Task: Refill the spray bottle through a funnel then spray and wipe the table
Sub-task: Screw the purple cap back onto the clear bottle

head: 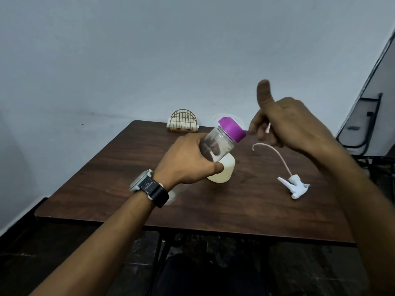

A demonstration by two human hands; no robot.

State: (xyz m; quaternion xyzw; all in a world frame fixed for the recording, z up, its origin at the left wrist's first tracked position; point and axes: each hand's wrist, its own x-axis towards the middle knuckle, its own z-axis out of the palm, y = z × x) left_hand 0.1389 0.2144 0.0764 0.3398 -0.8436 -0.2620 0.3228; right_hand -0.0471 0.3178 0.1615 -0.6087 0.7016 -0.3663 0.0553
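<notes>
Left hand tilts capped jar over spray bottle, right hand raised by the cap.

Left hand (188, 159) wraps its fingers round the clear smooth plastic jar (218, 144) and tips it above the table. The purple screw cap (232, 130) is on, so pouring looks not yet begun. Right hand (286, 122) hovers just beside the cap, thumb up, fingers curled, blurred. A white sliver shows at the fingers; cannot tell if anything is held. It is likely placed to unscrew. The milky translucent plastic spray bottle (224, 169) is on the dark wood-grain table (119, 178) under the left hand, partly hidden. Its white plastic trigger head (296, 185) with 1 thin curved dip tube (275, 152) lies well apart at right, probably taken off for the refill. No funnel clearly visible.
</notes>
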